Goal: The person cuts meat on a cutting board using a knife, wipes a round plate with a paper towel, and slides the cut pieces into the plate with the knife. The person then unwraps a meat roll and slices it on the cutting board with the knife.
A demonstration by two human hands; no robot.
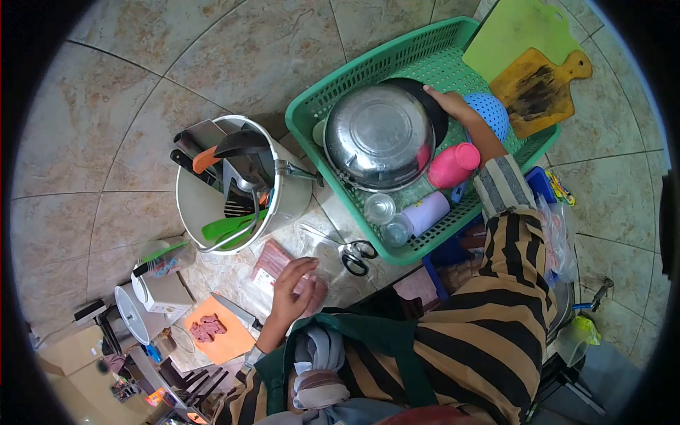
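My right hand (450,103) reaches into the green plastic basket (397,57) and grips the rim of a black pan (437,122). This pan is partly hidden under a large upturned steel pan (379,131). Close beside my wrist are a blue colander (489,113) and a pink bottle (453,166). Low over the worktop, my left hand (290,287) has its fingers curled in, with something pinkish at them that I cannot make out. A clear pack of sliced meat (270,263) lies right by those fingers. Scissors (353,256) rest to the right of the pack.
A white bucket (191,212) full of utensils stands left of the basket. An orange cutting board (230,329) carries meat pieces (207,328), with a knife (237,310) along its edge. Green (520,35) and wooden (535,92) boards lean at the basket's far right.
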